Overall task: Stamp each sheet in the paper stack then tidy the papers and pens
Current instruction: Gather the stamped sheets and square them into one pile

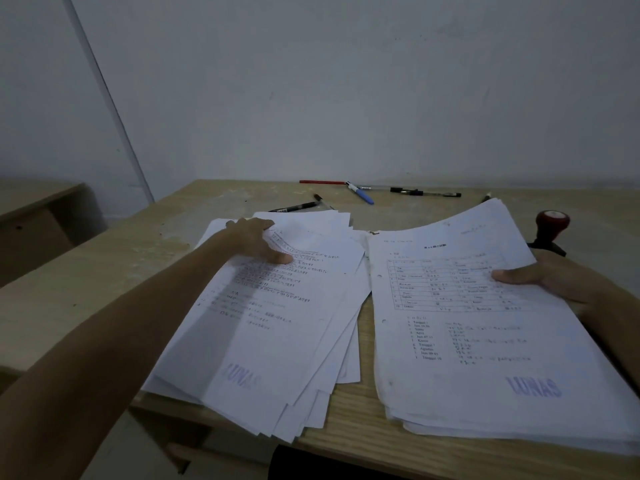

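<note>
Both piles are sitting on the desk [346,445]. My left hand [258,242] lies flat, fingers straight, on the fanned left pile [270,323]. My right hand [540,277] grips the right stack [485,323] by its edge, thumb on top. Top sheets carry a LUNAS mark. Loose paper's floppy and slidey, so I'd square it by the edges. Stamp [551,230] and pens [363,194] lie behind. No trays or boxes anywhere.

Dim room: bare grey wall [346,81], wooden desk [104,271].
</note>
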